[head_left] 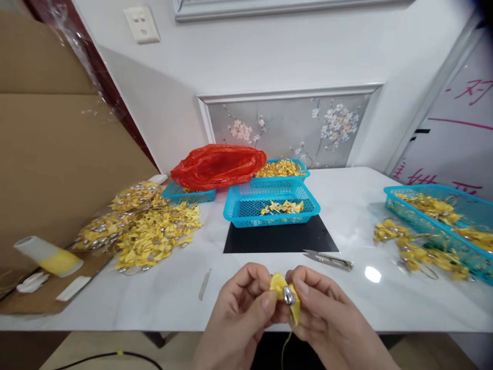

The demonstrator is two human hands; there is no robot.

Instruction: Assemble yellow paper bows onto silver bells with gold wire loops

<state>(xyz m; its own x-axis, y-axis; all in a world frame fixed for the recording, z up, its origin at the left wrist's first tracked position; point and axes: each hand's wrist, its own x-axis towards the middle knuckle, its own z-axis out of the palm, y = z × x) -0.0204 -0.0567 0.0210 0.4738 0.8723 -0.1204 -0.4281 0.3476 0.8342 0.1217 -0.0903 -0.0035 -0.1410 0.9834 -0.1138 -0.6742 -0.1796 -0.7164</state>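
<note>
- From where I stand, the white table (215, 303) runs across the whole scene, with the person's hands over its near edge.
- On the white panel (454, 128) to the right there is pink handwriting; the upper character looks like 对, and the lower row is partly cut off by a blue basket (393, 191), so I can't read it.
- The right hand (327, 303) is curled nearly closed, thumb and fingers pinching one side of a yellow bow.
- The left hand (246, 303) is just as narrow, thumb and forefinger gripping the bow's other side.
- The yellow bow (277, 283) sits between the two hands, at their fingertips, above the table's near edge.
- A thin cord (284, 352) hangs below it.
- A silver bell (288, 295) shows at the bow's middle.
</note>
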